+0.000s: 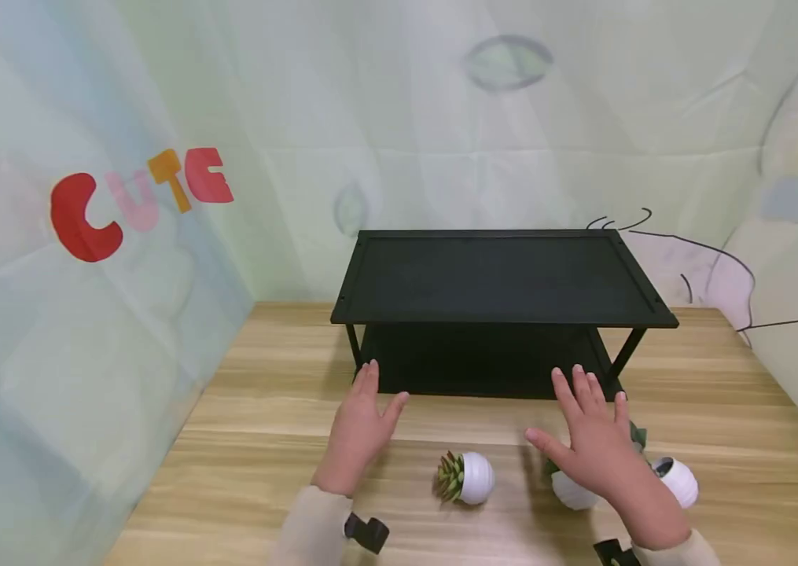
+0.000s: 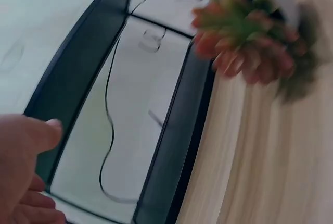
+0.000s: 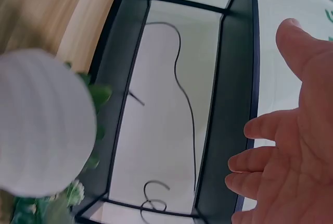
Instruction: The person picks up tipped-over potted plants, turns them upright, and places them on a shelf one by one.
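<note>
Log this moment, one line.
left hand: open, empty; right hand: open, empty; black two-tier shelf: upright; white ribbed succulent pot between hands: sideways

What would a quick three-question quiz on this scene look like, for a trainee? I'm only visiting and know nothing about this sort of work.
1. True or false: each of the person's hands is gripping a plant.
2. Pick one: the red-tipped potted succulent on the wooden table is (a) upright, (b) lying on its side, (c) upside down.
3. How many levels does the black rack have?

Key:
1. False. The left hand and the right hand have their fingers extended and grip nothing.
2. b
3. Two, one above the other.
</note>
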{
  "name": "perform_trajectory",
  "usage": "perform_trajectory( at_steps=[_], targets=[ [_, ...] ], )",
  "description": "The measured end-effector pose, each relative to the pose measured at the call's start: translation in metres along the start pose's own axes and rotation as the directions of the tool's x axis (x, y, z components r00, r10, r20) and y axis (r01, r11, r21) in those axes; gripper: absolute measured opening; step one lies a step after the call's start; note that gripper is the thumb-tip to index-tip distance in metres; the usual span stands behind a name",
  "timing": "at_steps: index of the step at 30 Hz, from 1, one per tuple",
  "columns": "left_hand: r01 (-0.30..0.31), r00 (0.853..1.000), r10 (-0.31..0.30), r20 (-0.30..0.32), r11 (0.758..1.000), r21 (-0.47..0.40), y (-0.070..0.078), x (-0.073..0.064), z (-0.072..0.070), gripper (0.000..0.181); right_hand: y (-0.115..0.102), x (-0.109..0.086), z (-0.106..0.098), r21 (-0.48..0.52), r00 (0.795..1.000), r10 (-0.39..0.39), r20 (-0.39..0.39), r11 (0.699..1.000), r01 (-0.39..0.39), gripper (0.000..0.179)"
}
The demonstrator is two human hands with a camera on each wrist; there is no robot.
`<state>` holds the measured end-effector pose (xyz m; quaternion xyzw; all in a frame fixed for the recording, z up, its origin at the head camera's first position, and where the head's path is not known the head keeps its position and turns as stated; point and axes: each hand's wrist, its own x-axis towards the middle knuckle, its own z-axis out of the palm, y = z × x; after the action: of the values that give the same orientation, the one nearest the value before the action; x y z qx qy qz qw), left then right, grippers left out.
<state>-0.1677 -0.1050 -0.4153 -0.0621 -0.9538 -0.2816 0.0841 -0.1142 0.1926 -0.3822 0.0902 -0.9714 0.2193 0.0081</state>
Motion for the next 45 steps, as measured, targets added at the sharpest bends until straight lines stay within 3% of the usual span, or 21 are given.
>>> perform_trajectory(
  at_steps=[5,10,13,19,24,31,41,45],
  targets=[
    [0.05,0.983,-0.08,-0.166,0.983,-0.179,-0.018,0.022,-0.003,0.063,0.017,-0.007,-0.004,0.013,0.999,0.008,-0.047,1.0,-0.008,0.092],
    [0.12,0.962,-0.195,-0.191,0.93,-0.347,-0.034,0.039,-0.002,0.056,0.032,-0.016,-0.004,0.023,0.997,0.011,-0.083,1.0,-0.009,0.092],
    [0.126,0.953,-0.225,-0.202,0.903,-0.411,-0.04,0.047,-0.001,0.053,0.041,-0.022,-0.002,0.015,0.994,0.022,-0.108,1.0,-0.02,0.092],
    [0.073,0.93,-0.209,-0.303,0.911,-0.407,-0.043,0.062,0.0,0.044,0.059,-0.032,0.005,0.026,0.985,0.037,-0.17,0.999,-0.033,0.09],
    [0.071,0.911,-0.214,-0.352,0.923,-0.378,-0.042,0.071,0.001,0.036,0.073,-0.04,0.013,0.033,0.969,0.037,-0.244,0.999,-0.03,0.087],
    [0.093,0.903,-0.238,-0.357,0.92,-0.38,-0.041,0.081,0.004,0.028,0.087,-0.05,0.017,0.04,0.969,0.124,-0.213,0.992,-0.118,0.087],
    [0.091,0.879,-0.241,-0.412,0.932,-0.351,-0.037,0.089,0.005,0.021,0.104,-0.059,0.021,0.02,0.962,0.15,-0.226,0.989,-0.15,0.08],
    [0.094,0.872,-0.245,-0.423,0.933,-0.348,-0.037,0.091,0.006,0.021,0.11,-0.061,0.019,0.006,0.962,0.19,-0.194,0.981,-0.193,0.082]
  ],
)
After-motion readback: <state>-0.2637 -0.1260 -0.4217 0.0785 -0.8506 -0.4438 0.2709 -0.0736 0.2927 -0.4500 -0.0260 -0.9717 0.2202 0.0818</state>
